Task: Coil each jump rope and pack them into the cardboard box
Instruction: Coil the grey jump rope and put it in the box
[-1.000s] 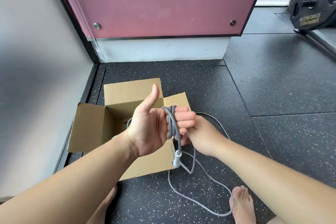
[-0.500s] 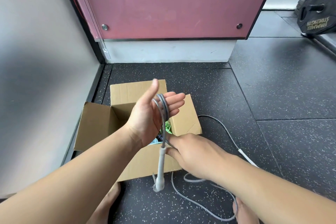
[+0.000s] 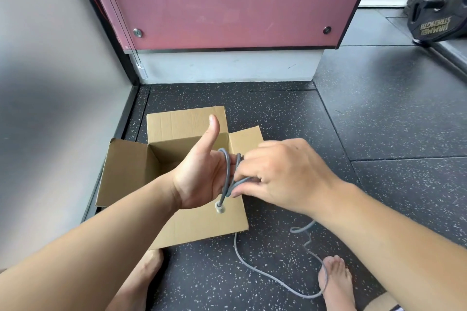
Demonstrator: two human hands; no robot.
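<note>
Above the box point(image 3: 177, 126), the right hand point(image 3: 283, 174) pinches the rope point(image 3: 228, 171) looped upright round the left hand point(image 3: 199, 177) — whose fingers are hidden; slack trails past the box's near-right corner.

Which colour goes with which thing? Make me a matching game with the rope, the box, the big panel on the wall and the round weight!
Things:
1. jump rope
2. cardboard box
3. wall panel
4. weight plate

Colours:
A. black
B. pink
C. grey
D. brown

Right pairs: 1-C, 2-D, 3-B, 4-A.
</note>
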